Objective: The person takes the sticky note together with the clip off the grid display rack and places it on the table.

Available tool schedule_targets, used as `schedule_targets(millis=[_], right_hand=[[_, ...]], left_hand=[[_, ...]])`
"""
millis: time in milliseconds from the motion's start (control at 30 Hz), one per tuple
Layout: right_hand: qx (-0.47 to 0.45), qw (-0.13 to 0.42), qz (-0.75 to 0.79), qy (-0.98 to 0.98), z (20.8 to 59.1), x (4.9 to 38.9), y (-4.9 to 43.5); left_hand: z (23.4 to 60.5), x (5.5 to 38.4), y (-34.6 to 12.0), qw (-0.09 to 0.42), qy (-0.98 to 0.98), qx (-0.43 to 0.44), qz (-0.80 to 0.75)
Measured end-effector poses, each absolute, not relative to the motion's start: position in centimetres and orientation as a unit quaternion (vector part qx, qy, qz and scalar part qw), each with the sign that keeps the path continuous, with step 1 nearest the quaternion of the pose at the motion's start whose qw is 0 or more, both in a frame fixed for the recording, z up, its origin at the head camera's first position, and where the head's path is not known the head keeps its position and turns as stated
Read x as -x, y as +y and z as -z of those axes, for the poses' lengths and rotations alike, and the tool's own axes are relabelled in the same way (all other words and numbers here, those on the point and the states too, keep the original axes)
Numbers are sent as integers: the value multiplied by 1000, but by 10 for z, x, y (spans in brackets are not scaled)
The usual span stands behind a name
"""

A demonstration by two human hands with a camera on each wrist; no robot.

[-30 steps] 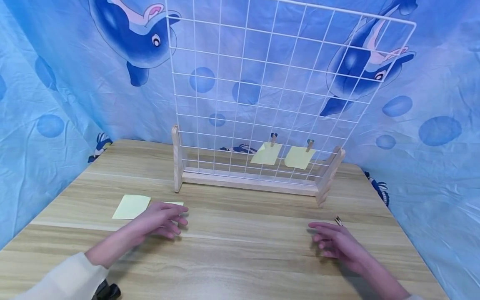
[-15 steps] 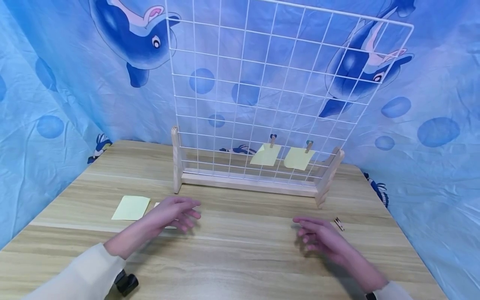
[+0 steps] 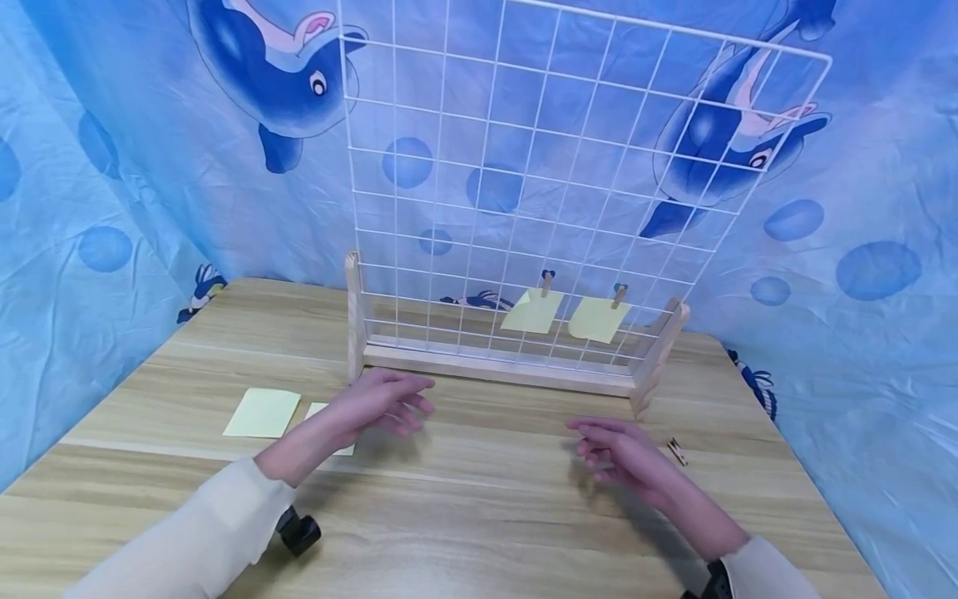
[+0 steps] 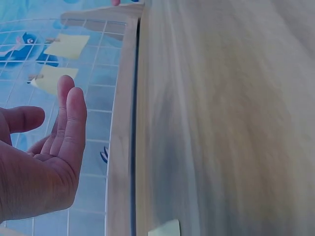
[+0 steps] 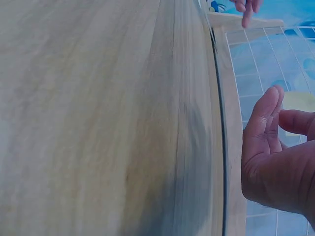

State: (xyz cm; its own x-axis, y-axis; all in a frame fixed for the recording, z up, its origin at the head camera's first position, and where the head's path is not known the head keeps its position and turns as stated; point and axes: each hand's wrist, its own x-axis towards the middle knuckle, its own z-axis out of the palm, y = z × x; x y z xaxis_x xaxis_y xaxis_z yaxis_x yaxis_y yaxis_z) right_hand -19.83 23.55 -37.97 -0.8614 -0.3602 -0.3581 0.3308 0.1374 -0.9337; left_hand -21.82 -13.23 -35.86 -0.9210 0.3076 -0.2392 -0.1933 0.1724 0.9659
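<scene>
My left hand hovers over the table in front of the grid rack's left foot, fingers loosely bent and holding nothing. Partly under its wrist in the head view lies a pale yellow sticky note, and a second sticky note lies further left. Over the right half of the table, my right hand is held with relaxed fingers and nothing in them. A small clothespin lies just to its right. On the white wire grid, two sticky notes hang side by side from clothespins.
The grid stands upright in a wooden base toward the back of the wooden table. A blue curtain with dolphins encloses the back and sides. Black wrist cameras sit below both sleeves.
My left hand has moved right and forward, uncovering more of the nearer sticky note. The right hand has moved left and slightly forward, away from the loose clothespin. Both stay without anything in them.
</scene>
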Motion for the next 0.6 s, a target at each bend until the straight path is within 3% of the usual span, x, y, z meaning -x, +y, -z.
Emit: schedule_targets(millis=[600], right_hand=[[38, 228, 677, 699, 350, 218, 217]], left_hand=[[352, 243, -98, 207, 715, -40, -667]])
